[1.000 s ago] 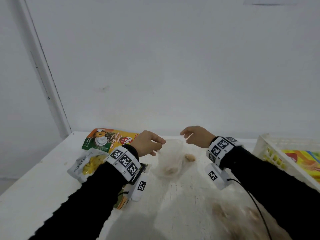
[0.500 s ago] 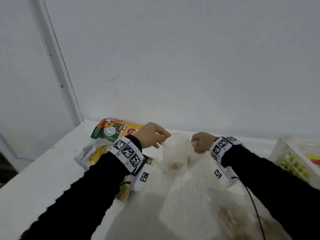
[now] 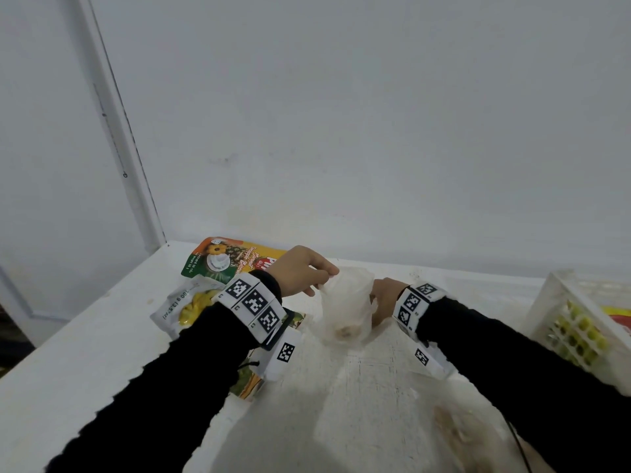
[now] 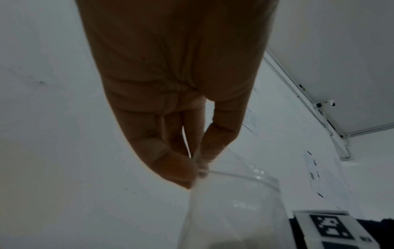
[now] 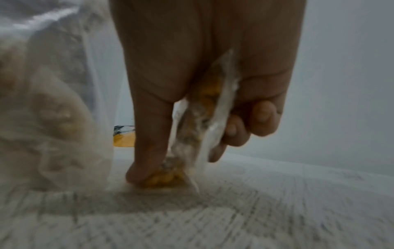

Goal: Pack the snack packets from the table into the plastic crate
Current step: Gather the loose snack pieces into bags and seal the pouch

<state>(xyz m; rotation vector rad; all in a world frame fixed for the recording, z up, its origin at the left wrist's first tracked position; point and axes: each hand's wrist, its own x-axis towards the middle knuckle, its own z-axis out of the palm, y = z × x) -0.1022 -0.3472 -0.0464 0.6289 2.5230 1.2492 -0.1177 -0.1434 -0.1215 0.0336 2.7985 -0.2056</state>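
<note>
A clear plastic bag (image 3: 345, 302) with a few pale brown snacks at its bottom stands upright mid-table. My left hand (image 3: 312, 273) pinches its top rim between thumb and forefinger; in the left wrist view the left hand (image 4: 198, 166) holds the rim of the bag (image 4: 234, 202). My right hand (image 3: 382, 298) is low behind the bag's right side. The right wrist view shows the right hand (image 5: 181, 165) gripping a small clear packet of yellow snacks (image 5: 200, 126) down at the table top. The white plastic crate (image 3: 577, 322) stands at the far right.
An orange and green packet (image 3: 232, 257) and a white packet with yellow fruit (image 3: 187, 302) lie at the back left. Another packet (image 3: 251, 382) lies under my left wrist. A second clear bag of snacks (image 3: 461, 435) lies near the front right. The wall runs close behind the table (image 3: 358, 387).
My right hand went from open above the table to curled round the small packet, dropping down behind the bag. The left hand kept its pinch on the bag's rim.
</note>
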